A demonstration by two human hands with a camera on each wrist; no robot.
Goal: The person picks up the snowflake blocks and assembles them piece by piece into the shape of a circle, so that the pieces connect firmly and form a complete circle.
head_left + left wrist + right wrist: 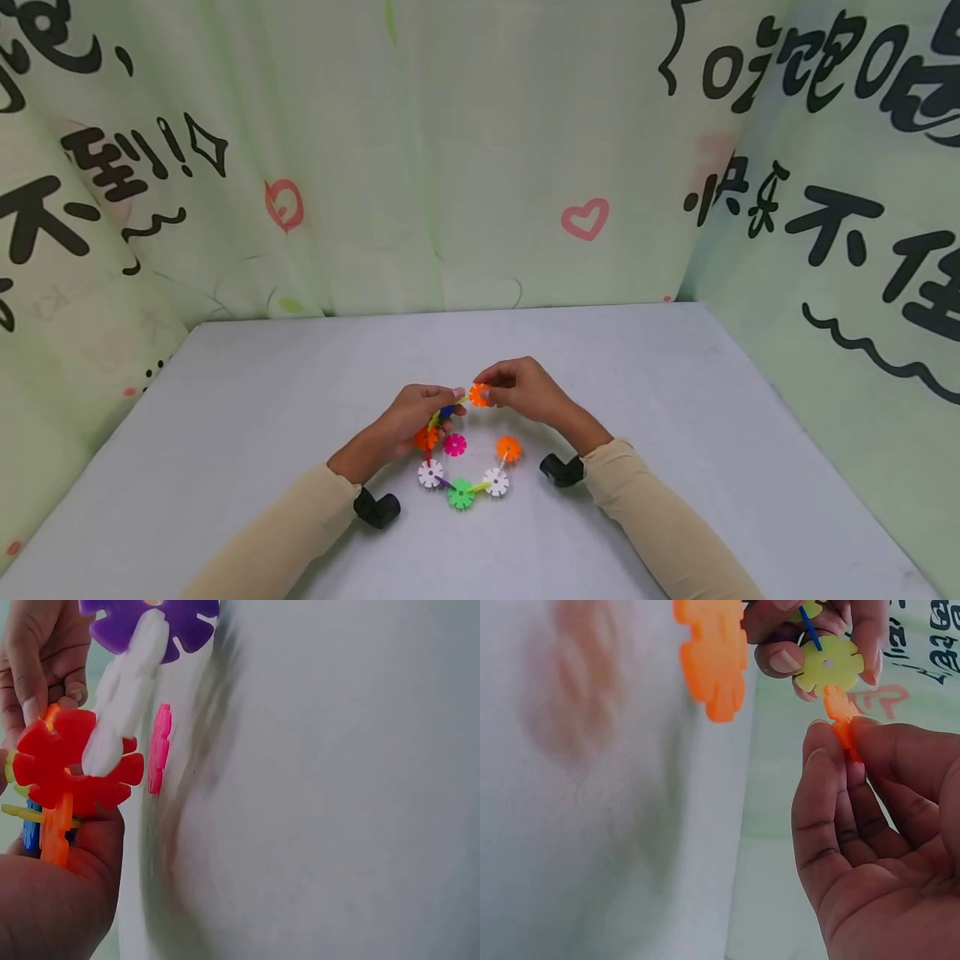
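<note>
My left hand grips one end of a curved chain of notched plastic snowflake discs, its fingers around a yellow disc and a blue disc. With thumb and fingertips my right hand pinches an orange disc, seen edge-on in the right wrist view and touching the yellow one. The chain runs through a red disc, a white disc, a purple disc, a green disc and another white disc to a far orange disc.
A pink disc appears inside the curve of the chain, apart from the other discs. A white table lies beneath. Printed pale green curtains enclose its back and sides. Black wrist devices sit at both cuffs.
</note>
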